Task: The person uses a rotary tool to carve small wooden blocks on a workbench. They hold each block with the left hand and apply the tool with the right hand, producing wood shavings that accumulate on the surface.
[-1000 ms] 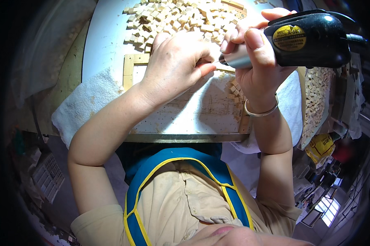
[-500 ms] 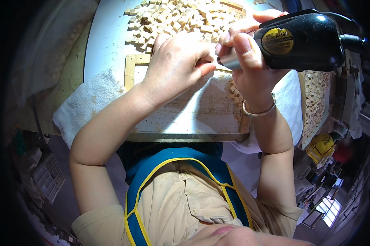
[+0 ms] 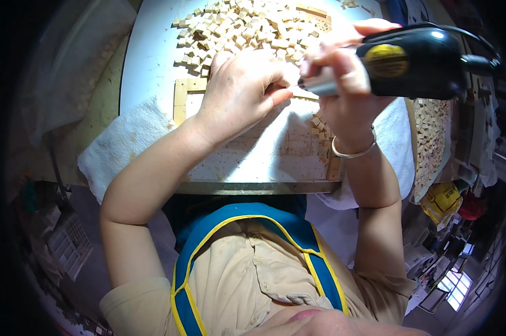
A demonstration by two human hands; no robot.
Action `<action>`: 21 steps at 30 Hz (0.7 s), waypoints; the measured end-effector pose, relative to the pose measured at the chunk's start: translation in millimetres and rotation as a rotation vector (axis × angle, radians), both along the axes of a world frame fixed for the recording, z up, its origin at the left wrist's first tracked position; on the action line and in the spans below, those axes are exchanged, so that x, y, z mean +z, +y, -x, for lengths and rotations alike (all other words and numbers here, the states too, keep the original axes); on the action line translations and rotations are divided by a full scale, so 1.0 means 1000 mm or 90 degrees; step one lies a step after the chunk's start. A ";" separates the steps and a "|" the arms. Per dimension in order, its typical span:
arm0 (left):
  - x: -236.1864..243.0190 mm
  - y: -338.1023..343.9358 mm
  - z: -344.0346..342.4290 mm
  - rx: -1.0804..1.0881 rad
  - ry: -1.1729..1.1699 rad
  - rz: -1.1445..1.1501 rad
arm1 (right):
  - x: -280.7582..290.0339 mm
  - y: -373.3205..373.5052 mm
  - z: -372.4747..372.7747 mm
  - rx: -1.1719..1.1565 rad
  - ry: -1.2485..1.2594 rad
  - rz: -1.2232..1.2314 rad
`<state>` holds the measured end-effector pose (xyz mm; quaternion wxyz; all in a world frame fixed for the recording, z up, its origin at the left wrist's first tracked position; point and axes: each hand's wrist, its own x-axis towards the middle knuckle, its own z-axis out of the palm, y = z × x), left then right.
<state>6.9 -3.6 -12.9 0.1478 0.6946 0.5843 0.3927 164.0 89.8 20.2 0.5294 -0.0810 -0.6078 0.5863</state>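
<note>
My right hand [image 3: 342,70] is wrapped around a black corded power tool [image 3: 418,64] with a silver nose and a yellow round label. The tool lies level, and its nose points left toward my left fingertips; the right fingers are slightly blurred. My left hand [image 3: 244,87] is closed in a pinch right in front of the nose. What sits between its fingertips is hidden by the fingers and the glare. Just beyond both hands lies a heap of small pale wooden blocks [image 3: 239,25]. A wooden frame corner [image 3: 181,101] shows beside my left wrist.
White cloths [image 3: 127,131] [image 3: 392,126] hang over the table's front corners. Several small blocks [image 3: 319,126] lie along the frame's right side. To the right, another large batch of blocks [image 3: 432,123] is spread out, with a yellow bag [image 3: 440,201] below. The tool's cord [image 3: 480,42] runs off right.
The tool and my right hand have shifted slightly, with the tool's body a little lower and turned. My left hand keeps its pinch in nearly the same place.
</note>
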 end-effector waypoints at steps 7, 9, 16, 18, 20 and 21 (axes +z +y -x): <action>0.009 -0.010 -0.018 -0.112 -0.001 -0.083 | 0.031 0.034 -0.023 -0.114 0.034 0.064; 0.011 -0.006 -0.014 -0.104 0.009 -0.098 | 0.029 0.045 -0.027 -0.119 0.061 0.086; 0.012 0.012 0.022 -0.038 0.121 -0.081 | 0.028 0.033 -0.014 -0.129 0.094 0.064; 0.013 0.012 0.015 -0.019 0.142 -0.083 | 0.032 0.021 -0.003 -0.171 0.135 0.069; 0.006 0.016 0.014 0.005 0.150 -0.081 | 0.031 0.017 0.000 -0.181 0.130 0.110; 0.005 0.017 0.014 0.016 0.155 -0.080 | 0.030 0.016 0.000 -0.186 0.127 0.131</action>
